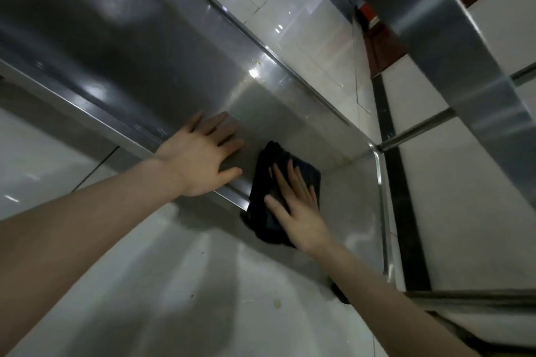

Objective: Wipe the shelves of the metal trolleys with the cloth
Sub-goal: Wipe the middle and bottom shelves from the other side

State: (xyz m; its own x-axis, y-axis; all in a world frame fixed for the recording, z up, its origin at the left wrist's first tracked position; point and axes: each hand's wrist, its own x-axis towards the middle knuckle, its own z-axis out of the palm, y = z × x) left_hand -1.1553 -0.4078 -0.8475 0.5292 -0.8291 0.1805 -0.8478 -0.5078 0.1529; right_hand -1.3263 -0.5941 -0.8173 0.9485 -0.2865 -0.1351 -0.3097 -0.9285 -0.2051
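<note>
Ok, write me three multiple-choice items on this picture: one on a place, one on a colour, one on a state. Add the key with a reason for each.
1. Where does the cloth lie?
A. on the floor tiles
B. on the metal shelf, towards one corner
C. draped over a rail

2. What colour is the cloth?
A. white
B. yellow
C. dark, near black

3. How does the right hand meet the cloth?
A. flat, fingers straight, pressing on it
B. clenched in a fist round it
C. lifted clear of it

Key:
1 B, as it sits on the steel surface close to where two rims meet.
2 C, as it shows near black against the grey steel.
3 A, as the fingers lie straight and spread on top of it.
</note>
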